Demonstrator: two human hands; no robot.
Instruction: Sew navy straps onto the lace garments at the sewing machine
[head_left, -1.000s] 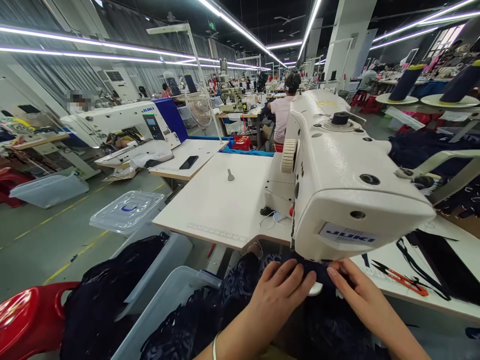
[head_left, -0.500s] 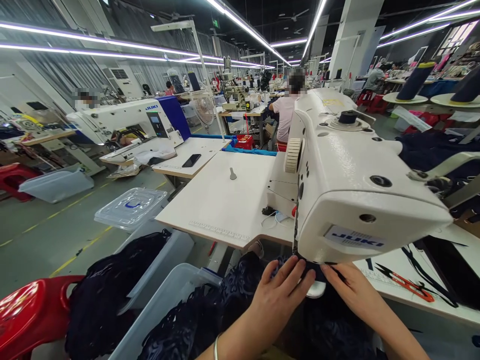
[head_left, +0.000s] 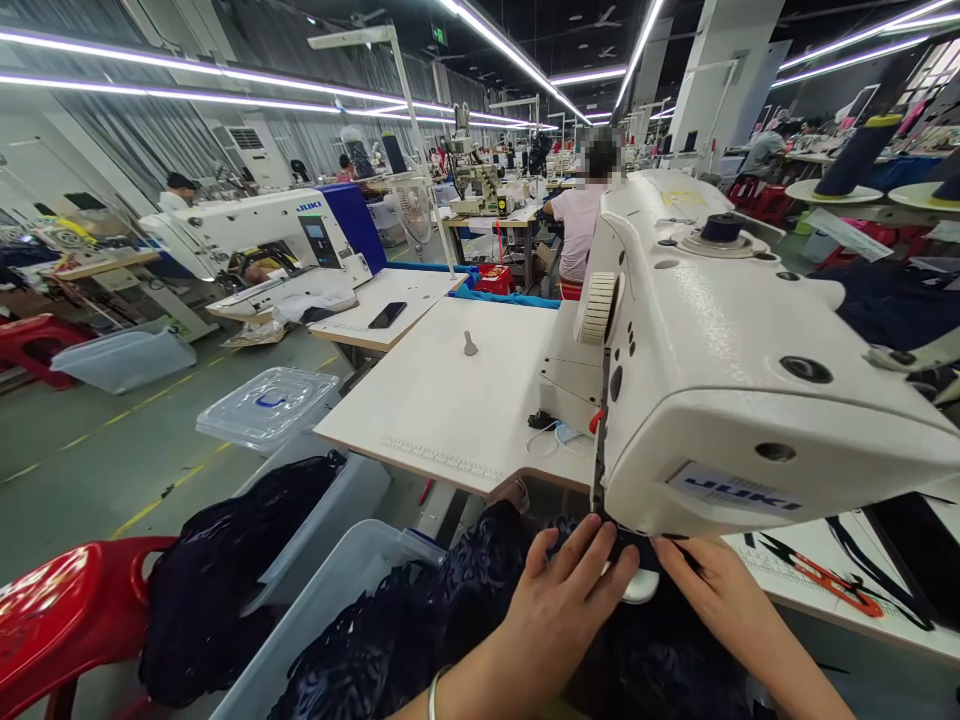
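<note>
Navy lace fabric (head_left: 480,565) runs from my lap up to the needle area of a white JUKI sewing machine (head_left: 697,330). My left hand (head_left: 562,590) lies over the cloth beside the machine's rounded white bed end (head_left: 641,587), fingers stretched out and resting on the fabric. From the other side, my right hand (head_left: 709,580) pinches the fabric's edge between thumb and fingers, just under the machine head. The needle and presser foot are hidden behind the head and my fingers.
Orange-handled thread snips (head_left: 832,580) and a dark flat device (head_left: 919,550) lie on the right. A grey metal piece (head_left: 470,345) sits on the white tabletop (head_left: 427,400). Left are plastic bins of navy fabric (head_left: 225,560) and a red stool (head_left: 67,620). A co-worker (head_left: 581,220) sits ahead.
The view has shifted slightly, so the machine head appears larger and farther right. Both hands keep nearly the same place on the fabric.
</note>
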